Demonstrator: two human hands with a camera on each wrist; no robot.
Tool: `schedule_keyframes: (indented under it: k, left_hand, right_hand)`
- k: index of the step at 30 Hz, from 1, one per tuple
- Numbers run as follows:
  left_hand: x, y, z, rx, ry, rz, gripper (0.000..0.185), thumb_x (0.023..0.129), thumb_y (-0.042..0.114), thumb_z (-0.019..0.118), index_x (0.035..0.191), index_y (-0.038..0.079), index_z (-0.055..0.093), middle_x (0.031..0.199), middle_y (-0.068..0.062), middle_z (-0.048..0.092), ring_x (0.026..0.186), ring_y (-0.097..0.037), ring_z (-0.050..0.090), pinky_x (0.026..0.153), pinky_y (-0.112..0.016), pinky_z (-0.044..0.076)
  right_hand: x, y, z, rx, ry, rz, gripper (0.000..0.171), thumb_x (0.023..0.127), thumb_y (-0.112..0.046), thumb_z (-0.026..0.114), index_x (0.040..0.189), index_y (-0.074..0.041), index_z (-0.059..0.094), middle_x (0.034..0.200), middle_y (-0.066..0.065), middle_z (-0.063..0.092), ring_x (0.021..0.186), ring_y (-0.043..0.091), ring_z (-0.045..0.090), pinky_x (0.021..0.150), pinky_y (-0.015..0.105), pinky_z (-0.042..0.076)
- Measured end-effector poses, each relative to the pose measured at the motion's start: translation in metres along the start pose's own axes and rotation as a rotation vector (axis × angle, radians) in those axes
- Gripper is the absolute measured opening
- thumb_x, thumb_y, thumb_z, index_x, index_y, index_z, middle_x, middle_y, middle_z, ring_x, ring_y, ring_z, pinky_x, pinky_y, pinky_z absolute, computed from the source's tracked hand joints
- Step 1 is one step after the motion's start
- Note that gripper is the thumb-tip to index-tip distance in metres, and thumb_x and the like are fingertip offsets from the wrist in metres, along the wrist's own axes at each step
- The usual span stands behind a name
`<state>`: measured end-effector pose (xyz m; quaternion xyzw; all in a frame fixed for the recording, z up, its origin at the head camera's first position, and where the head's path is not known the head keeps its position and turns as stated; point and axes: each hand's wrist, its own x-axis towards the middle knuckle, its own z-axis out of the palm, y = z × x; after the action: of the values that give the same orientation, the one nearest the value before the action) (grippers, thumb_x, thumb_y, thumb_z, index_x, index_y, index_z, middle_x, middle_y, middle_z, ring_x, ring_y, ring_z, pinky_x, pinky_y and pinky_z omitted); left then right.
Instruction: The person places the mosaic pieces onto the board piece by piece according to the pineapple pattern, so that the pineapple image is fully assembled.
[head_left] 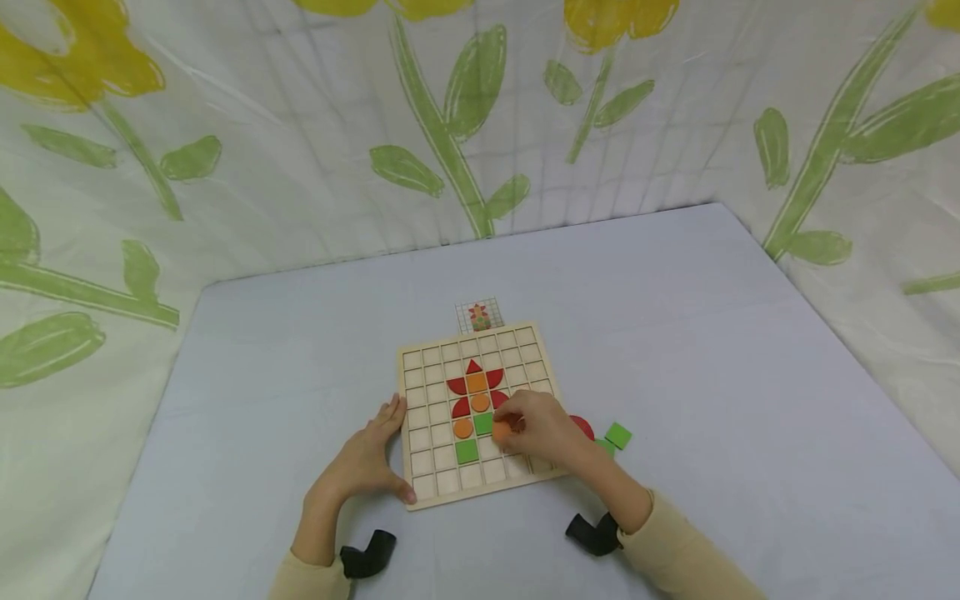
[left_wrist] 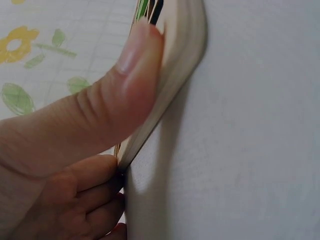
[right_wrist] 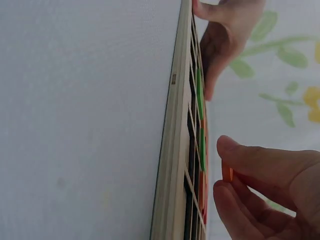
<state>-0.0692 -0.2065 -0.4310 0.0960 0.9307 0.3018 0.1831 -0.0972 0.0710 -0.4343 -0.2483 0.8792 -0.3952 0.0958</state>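
A wooden grid board point(head_left: 437, 415) lies on the table. On it, red pieces point(head_left: 457, 386), an orange square point(head_left: 476, 382), orange discs point(head_left: 463, 428) and green squares point(head_left: 467, 452) sit in the cells. Over the lower middle cells my right hand point(head_left: 551, 427) pinches an orange disc point(head_left: 502, 431) between thumb and fingertips. From the right wrist view, that disc point(right_wrist: 227, 173) stands on edge, a little off the board's surface. My left hand point(head_left: 363, 460) rests spread along the board's left side, its thumb at the near corner and its fingertips farther up the edge.
A small pattern card point(head_left: 479, 316) lies against the board's far edge. To the right of the board are a red piece point(head_left: 582, 427) and loose green squares point(head_left: 618, 435). A curtain with painted flowers point(head_left: 300, 192) hangs behind the table point(head_left: 660, 333).
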Motion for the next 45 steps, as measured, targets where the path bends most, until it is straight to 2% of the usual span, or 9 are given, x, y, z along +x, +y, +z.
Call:
schedule_keyframes:
  k: [5, 13, 17, 21, 24, 34, 38, 45]
  left_hand:
    - [0.001, -0.002, 0.001, -0.001, 0.002, -0.001, 0.132, 0.045, 0.027, 0.097, 0.149, -0.007, 0.024, 0.157, -0.021, 0.018, 0.143, -0.044, 0.018, 0.111, -0.062, 0.022]
    - [0.0, -0.005, 0.003, -0.026, 0.035, 0.054, 0.133, 0.042, 0.031, 0.097, 0.148, -0.008, 0.027, 0.156, -0.024, 0.022, 0.141, -0.047, 0.021, 0.108, -0.065, 0.024]
    - [0.0, -0.004, 0.003, -0.022, 0.023, 0.027, 0.133, 0.043, 0.029, 0.097, 0.149, -0.008, 0.026, 0.156, -0.023, 0.021, 0.142, -0.046, 0.019, 0.11, -0.064, 0.022]
    - [-0.001, 0.0, 0.001, 0.005, 0.005, 0.003, 0.133, 0.044, 0.026, 0.098, 0.149, -0.008, 0.024, 0.157, -0.022, 0.02, 0.142, -0.044, 0.019, 0.111, -0.062, 0.022]
    - [-0.001, 0.001, 0.0, 0.01, 0.006, 0.004, 0.132, 0.044, 0.025, 0.098, 0.149, -0.008, 0.024, 0.156, -0.022, 0.019, 0.142, -0.045, 0.019, 0.111, -0.062, 0.023]
    - [0.001, -0.002, 0.001, 0.009, 0.015, 0.008, 0.132, 0.044, 0.024, 0.098, 0.149, -0.008, 0.024, 0.157, -0.022, 0.019, 0.142, -0.044, 0.019, 0.111, -0.061, 0.023]
    - [0.001, -0.002, 0.002, 0.01, 0.014, 0.011, 0.132, 0.045, 0.025, 0.098, 0.149, -0.008, 0.024, 0.157, -0.022, 0.019, 0.142, -0.044, 0.019, 0.111, -0.061, 0.023]
    - [0.001, -0.001, 0.001, 0.012, 0.011, 0.008, 0.131, 0.045, 0.025, 0.098, 0.149, -0.008, 0.024, 0.157, -0.022, 0.018, 0.143, -0.044, 0.018, 0.111, -0.061, 0.023]
  right_hand:
    - [-0.001, -0.007, 0.007, -0.004, -0.053, 0.03, 0.018, 0.076, -0.005, 0.081, 0.092, -0.007, 0.074, 0.08, -0.005, 0.061, 0.075, 0.011, 0.052, 0.065, 0.023, 0.048]
    - [-0.002, -0.012, 0.012, -0.016, -0.089, 0.031, 0.019, 0.074, -0.001, 0.081, 0.091, -0.005, 0.074, 0.079, -0.004, 0.061, 0.074, 0.013, 0.051, 0.063, 0.023, 0.047]
    - [-0.002, -0.013, 0.012, -0.029, -0.092, 0.044, 0.02, 0.074, -0.004, 0.082, 0.092, -0.005, 0.074, 0.081, -0.003, 0.063, 0.075, 0.013, 0.053, 0.065, 0.024, 0.048]
    - [-0.003, -0.011, 0.011, -0.034, -0.084, 0.04, 0.014, 0.078, -0.001, 0.077, 0.091, -0.004, 0.074, 0.082, -0.001, 0.066, 0.076, 0.014, 0.056, 0.066, 0.025, 0.05]
    - [-0.002, -0.009, 0.011, -0.034, -0.075, 0.028, 0.012, 0.08, 0.002, 0.074, 0.091, -0.003, 0.074, 0.082, 0.0, 0.068, 0.076, 0.014, 0.059, 0.068, 0.026, 0.052]
    - [-0.001, -0.012, 0.012, -0.021, -0.083, 0.04, 0.013, 0.079, 0.001, 0.076, 0.091, -0.003, 0.075, 0.081, -0.001, 0.068, 0.075, 0.014, 0.059, 0.066, 0.025, 0.052]
    - [-0.003, -0.008, 0.004, -0.024, -0.074, 0.077, 0.016, 0.079, 0.001, 0.076, 0.094, -0.003, 0.074, 0.085, -0.001, 0.068, 0.077, 0.013, 0.059, 0.068, 0.024, 0.052]
    - [-0.012, 0.012, -0.028, -0.024, 0.02, 0.136, 0.019, 0.08, 0.009, 0.069, 0.095, -0.002, 0.074, 0.089, 0.003, 0.07, 0.078, 0.014, 0.061, 0.07, 0.027, 0.053]
